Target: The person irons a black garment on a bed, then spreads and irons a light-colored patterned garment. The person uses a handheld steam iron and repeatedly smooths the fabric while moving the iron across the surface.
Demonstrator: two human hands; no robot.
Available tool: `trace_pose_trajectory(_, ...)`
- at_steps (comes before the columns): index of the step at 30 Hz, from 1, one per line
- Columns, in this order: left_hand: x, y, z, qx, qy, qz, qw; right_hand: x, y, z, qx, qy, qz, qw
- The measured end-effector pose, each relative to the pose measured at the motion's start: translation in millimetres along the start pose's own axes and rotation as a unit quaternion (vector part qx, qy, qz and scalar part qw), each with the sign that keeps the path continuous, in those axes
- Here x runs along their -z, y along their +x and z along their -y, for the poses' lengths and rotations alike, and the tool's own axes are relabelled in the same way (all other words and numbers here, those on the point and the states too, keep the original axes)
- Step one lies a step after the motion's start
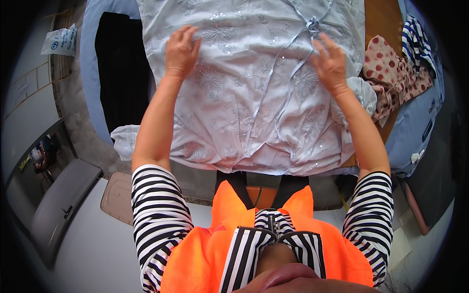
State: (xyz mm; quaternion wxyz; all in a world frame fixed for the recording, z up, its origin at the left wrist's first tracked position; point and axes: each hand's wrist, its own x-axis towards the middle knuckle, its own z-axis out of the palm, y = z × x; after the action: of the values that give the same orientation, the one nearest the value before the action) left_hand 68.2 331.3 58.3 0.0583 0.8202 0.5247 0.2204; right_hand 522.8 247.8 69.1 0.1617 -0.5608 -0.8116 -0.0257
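Note:
A white embroidered garment [253, 91] with sequin flowers and puffed sleeves lies spread before me, its surface wrinkled near my side. Over its upper left part is my left hand [182, 51], fingers apart and holding nothing. My right hand [329, 64], slightly blurred, is over the upper right part with its fingers spread, close to a knotted pale tie [312, 25]. Two long ends of the tie trail down the fabric towards me. Whether either palm touches the cloth cannot be told.
Folded black cloth [119, 73] lies at the left on a light blue cover [89, 73]. On the right are a polka-dot cloth [384, 62] and a blue-and-white striped cloth [416, 40]. A plastic bag [60, 41] is at the far left, and a grey door [66, 205] stands lower left.

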Motion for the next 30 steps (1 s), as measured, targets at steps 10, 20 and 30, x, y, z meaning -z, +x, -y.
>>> trace_pose_trajectory(10,5.8,-47.2,-23.5,-0.015,0.082,-0.005,0.996,23.5,-62.6,-1.6,-0.041,-0.031,0.034,0.998)
trace_pose_trajectory(20,18.5,-175.4,-214.2,0.121,-0.149,0.084,0.978,52.7,-129.4,127.0,-0.026,0.166,0.092,0.981)
trace_pose_trajectory(30,-22.0,-186.4,-250.2,0.289,-0.226,0.008,0.930,24.1,-154.5,197.0,-0.237,0.232,0.053,0.942)
